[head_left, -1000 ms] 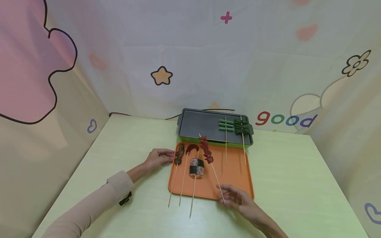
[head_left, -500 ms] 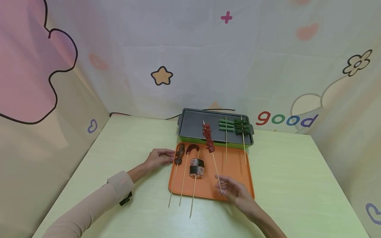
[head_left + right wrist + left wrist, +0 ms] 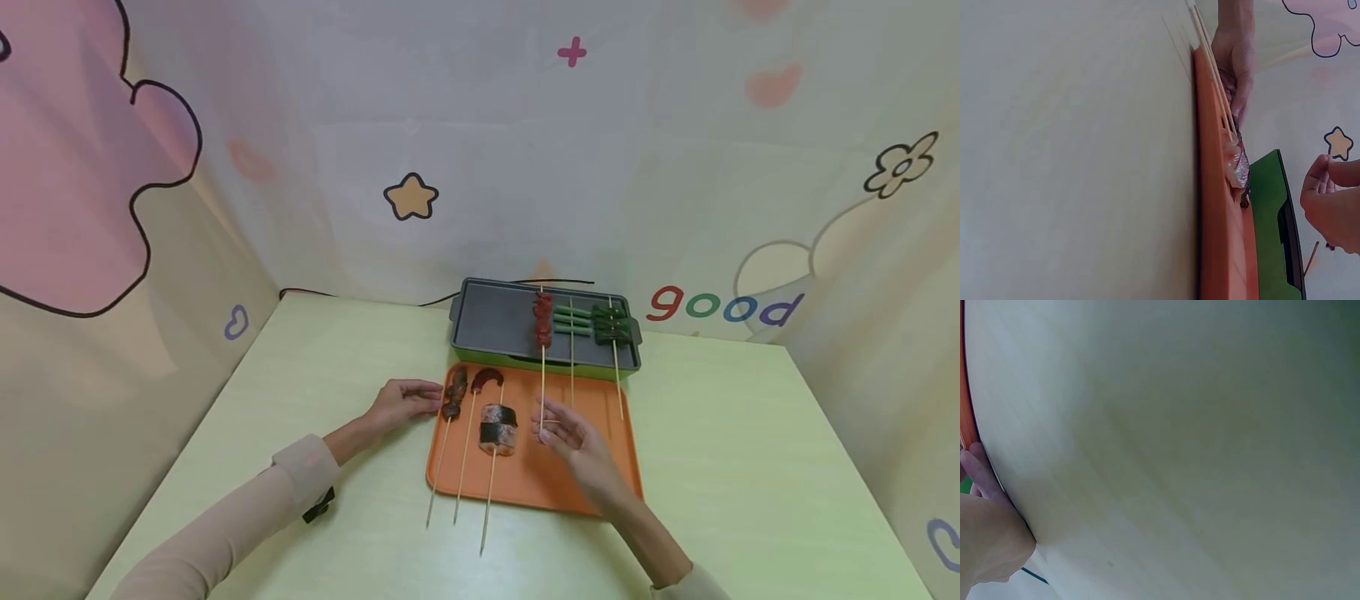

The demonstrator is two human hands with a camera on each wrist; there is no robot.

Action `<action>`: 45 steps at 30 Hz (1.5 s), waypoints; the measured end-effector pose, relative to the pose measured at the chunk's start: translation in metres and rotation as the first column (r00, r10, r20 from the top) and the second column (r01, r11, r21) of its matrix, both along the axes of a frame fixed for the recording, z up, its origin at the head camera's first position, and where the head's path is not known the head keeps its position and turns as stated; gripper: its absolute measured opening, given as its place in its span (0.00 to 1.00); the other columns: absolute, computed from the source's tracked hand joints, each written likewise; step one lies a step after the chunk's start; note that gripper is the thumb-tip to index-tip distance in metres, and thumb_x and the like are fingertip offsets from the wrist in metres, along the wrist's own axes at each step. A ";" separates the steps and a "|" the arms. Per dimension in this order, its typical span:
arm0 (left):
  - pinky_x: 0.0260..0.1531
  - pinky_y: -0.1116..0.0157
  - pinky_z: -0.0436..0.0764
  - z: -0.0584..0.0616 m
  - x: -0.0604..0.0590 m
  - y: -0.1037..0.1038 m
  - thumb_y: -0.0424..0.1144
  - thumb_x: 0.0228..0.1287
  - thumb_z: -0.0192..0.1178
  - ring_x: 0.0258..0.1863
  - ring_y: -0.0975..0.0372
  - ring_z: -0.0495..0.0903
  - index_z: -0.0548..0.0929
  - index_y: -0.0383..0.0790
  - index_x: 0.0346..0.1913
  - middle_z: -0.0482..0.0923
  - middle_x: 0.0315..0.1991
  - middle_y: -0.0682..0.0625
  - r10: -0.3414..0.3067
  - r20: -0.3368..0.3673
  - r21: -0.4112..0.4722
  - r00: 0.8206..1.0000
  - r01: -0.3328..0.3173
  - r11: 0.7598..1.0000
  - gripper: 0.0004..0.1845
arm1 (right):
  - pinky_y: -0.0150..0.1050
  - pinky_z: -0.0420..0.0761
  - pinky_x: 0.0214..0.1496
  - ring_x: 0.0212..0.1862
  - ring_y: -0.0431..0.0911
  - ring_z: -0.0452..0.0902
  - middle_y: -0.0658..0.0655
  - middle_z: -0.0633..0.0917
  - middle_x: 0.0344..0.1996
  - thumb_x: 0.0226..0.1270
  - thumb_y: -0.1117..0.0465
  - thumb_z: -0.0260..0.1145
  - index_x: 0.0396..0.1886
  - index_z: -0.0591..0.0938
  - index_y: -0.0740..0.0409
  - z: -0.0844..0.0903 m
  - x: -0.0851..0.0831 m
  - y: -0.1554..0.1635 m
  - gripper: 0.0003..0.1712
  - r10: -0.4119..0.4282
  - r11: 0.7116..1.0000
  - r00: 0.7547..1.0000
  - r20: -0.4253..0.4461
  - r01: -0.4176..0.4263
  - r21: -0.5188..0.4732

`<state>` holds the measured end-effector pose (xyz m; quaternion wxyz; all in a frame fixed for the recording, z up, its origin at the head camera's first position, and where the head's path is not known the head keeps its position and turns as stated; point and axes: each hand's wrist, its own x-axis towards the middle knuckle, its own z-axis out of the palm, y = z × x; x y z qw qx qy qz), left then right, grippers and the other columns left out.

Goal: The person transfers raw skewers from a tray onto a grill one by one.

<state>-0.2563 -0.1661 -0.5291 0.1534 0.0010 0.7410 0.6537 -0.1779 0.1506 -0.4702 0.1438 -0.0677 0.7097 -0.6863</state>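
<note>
On the wall point(image 3: 600, 150), "good" point(image 3: 723, 304)

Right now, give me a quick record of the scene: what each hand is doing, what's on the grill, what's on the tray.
right hand: pinches the stick of the red meat skewer
red meat skewer: meat end lies over the grill pan, stick reaches back over the orange tray
left hand: rests at the tray's left edge, fingers relaxed
grill pan: also bears two green vegetable skewers
orange tray: bears three more skewers, their sticks overhanging the near edge
surface: pale green table
</note>
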 end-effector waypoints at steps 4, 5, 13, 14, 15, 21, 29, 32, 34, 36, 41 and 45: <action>0.40 0.73 0.87 -0.002 0.000 0.000 0.27 0.67 0.66 0.37 0.70 0.87 0.81 0.25 0.60 0.88 0.49 0.39 -0.010 -0.011 0.000 1.000 0.010 1.000 0.20 | 0.39 0.78 0.70 0.62 0.43 0.80 0.75 0.69 0.70 0.78 0.74 0.52 0.78 0.60 0.69 0.003 -0.013 -0.004 0.31 -0.013 0.999 0.999 0.043 0.015 -0.047; 0.39 0.73 0.87 -0.002 0.000 0.000 0.27 0.67 0.66 0.37 0.70 0.86 0.81 0.25 0.60 0.88 0.49 0.39 -0.009 -0.013 -0.001 1.000 0.009 1.000 0.20 | 0.39 0.77 0.70 0.60 0.40 0.81 0.76 0.68 0.71 0.78 0.75 0.52 0.78 0.59 0.71 0.004 -0.017 -0.005 0.31 -0.014 0.998 0.999 0.051 0.017 -0.060; 0.37 0.72 0.87 -0.002 0.000 0.000 0.26 0.66 0.65 0.34 0.70 0.86 0.82 0.25 0.60 0.89 0.47 0.41 0.001 -0.016 -0.004 1.000 -0.001 1.000 0.20 | 0.46 0.70 0.76 0.55 0.30 0.79 0.77 0.64 0.72 0.80 0.74 0.49 0.78 0.54 0.75 0.010 -0.039 -0.006 0.32 0.036 0.994 0.997 0.064 -0.029 -0.103; 0.37 0.72 0.87 -0.002 0.000 0.000 0.26 0.66 0.65 0.34 0.70 0.86 0.82 0.25 0.60 0.89 0.47 0.41 0.002 -0.014 -0.003 1.000 -0.002 1.000 0.20 | 0.46 0.70 0.76 0.55 0.30 0.80 0.76 0.67 0.70 0.80 0.74 0.49 0.78 0.54 0.75 0.012 -0.040 -0.007 0.32 0.033 0.994 0.997 0.065 -0.025 -0.107; 0.37 0.72 0.87 -0.002 0.000 -0.001 0.26 0.66 0.66 0.34 0.70 0.86 0.82 0.25 0.60 0.89 0.47 0.41 0.001 -0.016 -0.005 1.000 -0.001 1.000 0.20 | 0.45 0.71 0.75 0.55 0.31 0.80 0.73 0.70 0.68 0.80 0.74 0.50 0.78 0.55 0.75 0.013 -0.042 -0.007 0.32 0.026 0.993 0.997 0.068 -0.018 -0.113; 0.36 0.72 0.87 -0.004 -0.002 -0.001 0.26 0.66 0.65 0.33 0.70 0.86 0.81 0.24 0.60 0.89 0.47 0.39 -0.010 -0.026 -0.001 1.000 0.010 1.000 0.20 | 0.41 0.76 0.71 0.51 0.32 0.84 0.50 0.83 0.51 0.78 0.74 0.53 0.77 0.60 0.72 0.019 -0.050 -0.009 0.31 -0.049 0.986 0.995 0.087 0.062 -0.154; 0.37 0.72 0.87 -0.002 -0.001 -0.002 0.27 0.65 0.67 0.35 0.70 0.87 0.83 0.26 0.58 0.90 0.45 0.43 -0.014 -0.044 0.028 0.999 0.016 0.999 0.19 | 0.36 0.82 0.64 0.47 0.33 0.86 0.48 0.86 0.48 0.77 0.75 0.55 0.76 0.65 0.70 0.022 -0.055 -0.013 0.30 -0.131 0.977 0.983 0.132 0.151 -0.152; 0.35 0.72 0.87 0.000 0.002 -0.003 0.29 0.65 0.68 0.35 0.69 0.87 0.85 0.28 0.57 0.90 0.43 0.45 -0.018 -0.060 0.026 0.998 0.019 0.999 0.18 | 0.38 0.81 0.66 0.47 0.34 0.86 0.50 0.86 0.49 0.77 0.74 0.56 0.75 0.65 0.71 0.024 -0.055 -0.016 0.29 -0.147 0.972 0.978 0.147 0.170 -0.162; 0.36 0.72 0.87 0.001 0.003 -0.003 0.29 0.65 0.68 0.35 0.70 0.87 0.85 0.28 0.57 0.90 0.44 0.44 -0.019 -0.059 0.021 0.998 0.020 1.000 0.18 | 0.40 0.80 0.67 0.47 0.34 0.86 0.51 0.86 0.49 0.77 0.74 0.55 0.75 0.65 0.71 0.026 -0.054 -0.018 0.29 -0.157 0.968 0.976 0.153 0.182 -0.170; 0.36 0.72 0.87 0.001 0.002 -0.002 0.29 0.65 0.68 0.35 0.70 0.87 0.84 0.28 0.57 0.90 0.45 0.42 -0.015 -0.049 0.009 0.999 0.016 1.000 0.18 | 0.39 0.79 0.68 0.47 0.34 0.86 0.50 0.85 0.49 0.78 0.74 0.55 0.76 0.63 0.71 0.027 -0.053 -0.017 0.30 -0.156 0.967 0.975 0.161 0.184 -0.176; 0.36 0.72 0.87 -0.003 -0.002 0.000 0.27 0.65 0.67 0.35 0.70 0.87 0.83 0.27 0.59 0.89 0.46 0.42 0.005 -0.015 -0.010 1.000 -0.006 1.000 0.19 | 0.34 0.81 0.66 0.46 0.33 0.85 0.50 0.84 0.48 0.77 0.74 0.54 0.76 0.63 0.71 0.030 -0.051 -0.015 0.30 -0.168 0.963 0.965 0.200 0.204 -0.174; 0.35 0.72 0.86 -0.003 -0.002 -0.001 0.26 0.66 0.66 0.34 0.70 0.87 0.83 0.26 0.59 0.90 0.44 0.45 0.013 -0.010 -0.009 1.000 -0.014 1.000 0.19 | 0.35 0.80 0.66 0.47 0.33 0.85 0.49 0.85 0.47 0.77 0.74 0.55 0.76 0.64 0.71 0.030 -0.051 -0.015 0.30 -0.177 0.960 0.961 0.212 0.216 -0.179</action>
